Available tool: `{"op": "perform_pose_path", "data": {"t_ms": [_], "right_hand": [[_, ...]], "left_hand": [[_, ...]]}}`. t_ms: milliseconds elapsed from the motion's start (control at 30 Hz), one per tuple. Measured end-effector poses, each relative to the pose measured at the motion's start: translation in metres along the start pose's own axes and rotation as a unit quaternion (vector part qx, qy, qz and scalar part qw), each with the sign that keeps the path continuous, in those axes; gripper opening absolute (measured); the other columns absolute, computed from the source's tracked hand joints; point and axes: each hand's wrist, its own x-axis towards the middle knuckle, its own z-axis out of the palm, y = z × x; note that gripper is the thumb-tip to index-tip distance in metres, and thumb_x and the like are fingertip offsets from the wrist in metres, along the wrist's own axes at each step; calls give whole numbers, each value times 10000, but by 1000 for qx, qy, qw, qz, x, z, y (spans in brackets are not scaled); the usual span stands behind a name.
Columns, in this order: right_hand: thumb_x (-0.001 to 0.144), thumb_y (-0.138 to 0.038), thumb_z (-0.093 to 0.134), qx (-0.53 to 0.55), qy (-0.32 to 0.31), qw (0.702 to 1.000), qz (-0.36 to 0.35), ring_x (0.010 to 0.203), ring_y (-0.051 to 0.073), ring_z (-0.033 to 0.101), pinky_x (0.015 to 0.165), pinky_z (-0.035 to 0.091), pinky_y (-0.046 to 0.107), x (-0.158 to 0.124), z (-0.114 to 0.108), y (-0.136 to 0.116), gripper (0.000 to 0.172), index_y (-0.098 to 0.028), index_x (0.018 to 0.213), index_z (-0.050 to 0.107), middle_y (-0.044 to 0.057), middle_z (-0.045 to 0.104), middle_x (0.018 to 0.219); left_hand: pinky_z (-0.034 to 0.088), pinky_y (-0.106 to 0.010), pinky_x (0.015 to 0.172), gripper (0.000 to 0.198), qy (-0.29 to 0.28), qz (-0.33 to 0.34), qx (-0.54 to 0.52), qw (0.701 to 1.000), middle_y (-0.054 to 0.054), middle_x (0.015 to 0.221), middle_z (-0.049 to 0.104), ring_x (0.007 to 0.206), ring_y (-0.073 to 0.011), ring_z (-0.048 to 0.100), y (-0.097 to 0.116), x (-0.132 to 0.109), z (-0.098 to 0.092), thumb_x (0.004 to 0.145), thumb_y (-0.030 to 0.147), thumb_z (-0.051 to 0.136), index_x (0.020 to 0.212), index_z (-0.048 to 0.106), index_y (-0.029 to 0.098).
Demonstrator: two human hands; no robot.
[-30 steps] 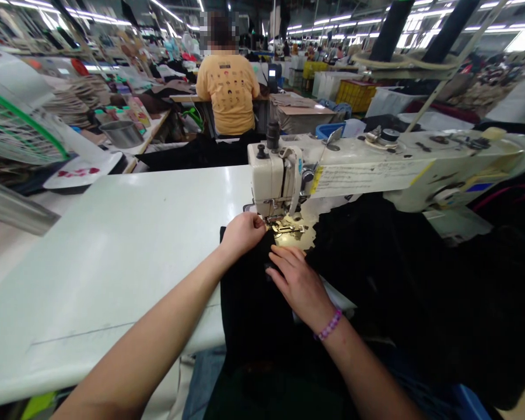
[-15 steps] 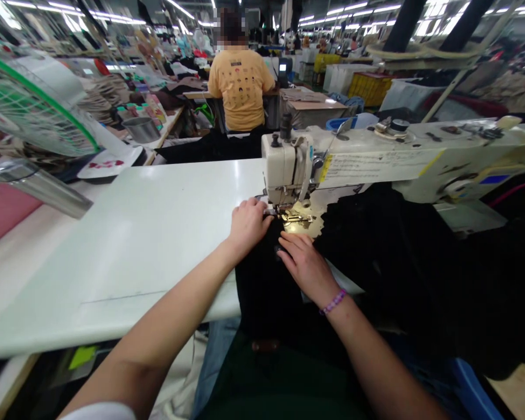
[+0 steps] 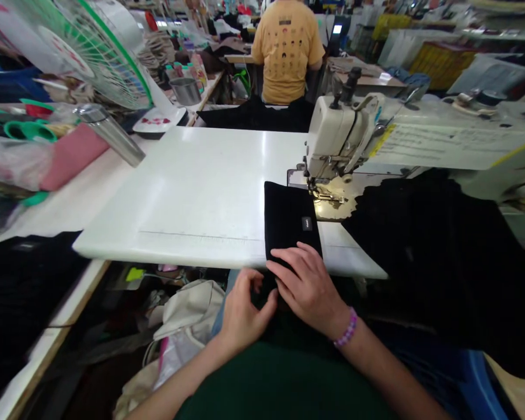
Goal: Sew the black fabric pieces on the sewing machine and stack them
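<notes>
A piece of black fabric [image 3: 289,213] with a small dark label [image 3: 307,224] lies on the white table, its near part dropping over the front edge. My right hand [image 3: 310,286] rests on the fabric at that edge, fingers stretched out and spread. Just left of it, below the edge, is my left hand [image 3: 245,309], fingers curled, with a gap between thumb and fingertips. It is beside the hanging fabric; whether it touches it I cannot tell. The sewing machine's presser foot [image 3: 314,189] stands by the fabric's right far corner.
The sewing machine [image 3: 345,134] spans the right side, with a heap of black cloth [image 3: 437,245] under its arm. On the left stand a steel flask [image 3: 109,134] and a green-edged fan [image 3: 100,52]. A person in a yellow shirt [image 3: 286,52] sits ahead, facing away.
Both hands have come back from the needle area to the table's front edge. The fabric has moved out toward me, and its label now shows. The view has tilted down and turned left.
</notes>
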Motion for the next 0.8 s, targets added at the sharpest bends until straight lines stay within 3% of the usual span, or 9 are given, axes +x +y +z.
{"op": "perform_pose_path", "data": {"t_ms": [100,200,400,800], "right_hand": [[937,-104,545,1,51,999,-19,946,217,617,932,511,432,3,11,1,176,-178,1039,667,82,692,972],[946,-102,548,2,72,997,-30,888,213,607,857,518,406,3,11,2,177,-161,1063,667,85,668,925],[934,-73,557,-15,77,996,-53,870,207,587,856,519,413,2,3,6,226,-172,1103,670,72,646,900],[928,-96,574,-4,62,996,-67,889,218,567,879,516,443,4,4,4,251,-143,1152,676,85,633,910]], "left_hand": [[412,-238,557,83,-44,-70,14,997,40,716,545,589,-120,525,6,6,3,845,254,596,886,539,211],[385,-229,545,46,12,-47,2,999,41,665,524,569,-112,496,11,15,-1,840,203,554,794,553,202],[349,-197,507,93,94,37,-32,994,59,625,502,526,-79,457,19,19,-9,846,134,590,771,570,184],[410,-216,551,101,90,58,-60,992,9,661,608,567,-102,539,26,18,-13,858,126,561,796,633,161]]}}
